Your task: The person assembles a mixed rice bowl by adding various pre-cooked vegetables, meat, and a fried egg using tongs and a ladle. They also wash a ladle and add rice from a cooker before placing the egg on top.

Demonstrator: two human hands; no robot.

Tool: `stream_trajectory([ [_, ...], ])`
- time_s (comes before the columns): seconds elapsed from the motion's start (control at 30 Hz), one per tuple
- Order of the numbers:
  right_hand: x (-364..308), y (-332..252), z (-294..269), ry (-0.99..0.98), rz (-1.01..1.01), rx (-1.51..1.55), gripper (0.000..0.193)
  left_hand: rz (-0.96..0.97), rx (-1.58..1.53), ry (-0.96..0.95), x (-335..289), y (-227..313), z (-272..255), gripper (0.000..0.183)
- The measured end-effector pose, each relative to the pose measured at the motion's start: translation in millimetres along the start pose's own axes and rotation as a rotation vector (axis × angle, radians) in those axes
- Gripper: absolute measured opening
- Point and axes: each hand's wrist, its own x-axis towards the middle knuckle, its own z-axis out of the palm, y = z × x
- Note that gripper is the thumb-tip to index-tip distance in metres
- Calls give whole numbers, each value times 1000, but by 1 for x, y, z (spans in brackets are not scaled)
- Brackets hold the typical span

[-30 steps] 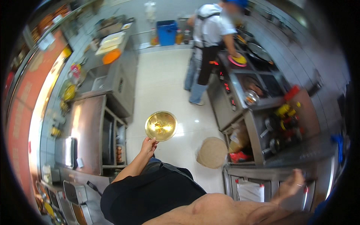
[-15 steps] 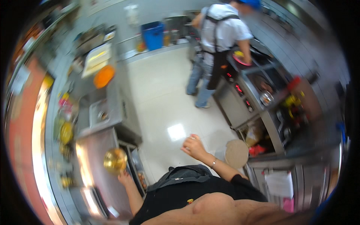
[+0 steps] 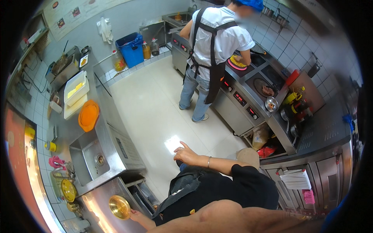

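My left hand (image 3: 136, 216) is closed on the rim of a shallow golden metal bowl (image 3: 115, 202). The bowl is tilted, its inside showing, beside the steel counter (image 3: 95, 200) on the left. In front of my body, my right hand (image 3: 187, 154) is raised over the floor. Its fingers are loosely bent and apart, and nothing shows in them. A bracelet circles that wrist.
A co-worker (image 3: 217, 42) stands at the cooktop (image 3: 252, 77), one hand at a pink-rimmed plate of yellow food (image 3: 237, 62). On the left are a sink (image 3: 83, 163), an orange tray (image 3: 88, 115) and a yellow bowl (image 3: 68, 190). A blue bin (image 3: 131, 54) stands by the back wall.
My view has swung right and steadied. The golden bowl, still in my left hand, now sits lower in view. My right hand has shifted left, closer to my body.
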Motion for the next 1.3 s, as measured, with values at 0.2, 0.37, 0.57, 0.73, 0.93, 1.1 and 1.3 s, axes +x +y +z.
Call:
stream_trajectory([
  [0.2,77,39,-24,-2,-32,129,9,64,98,-139,-78,30,99,25],
  [0.37,122,30,-31,4,-70,127,19,3,103,-90,-49,22,81,26],
  [0.57,141,-19,-3,14,-111,115,14,-56,142,-47,0,25,65,22],
  [0.73,156,-67,27,15,-166,193,17,-139,159,-35,36,31,53,19],
  [0.93,196,-115,48,34,-285,186,17,-279,148,-15,72,21,24,17],
  [1.1,246,-152,56,85,-454,219,7,-396,119,37,98,12,-21,15],
  [1.3,313,-138,47,-54,-357,120,5,-142,153,166,47,46,70,17],
])
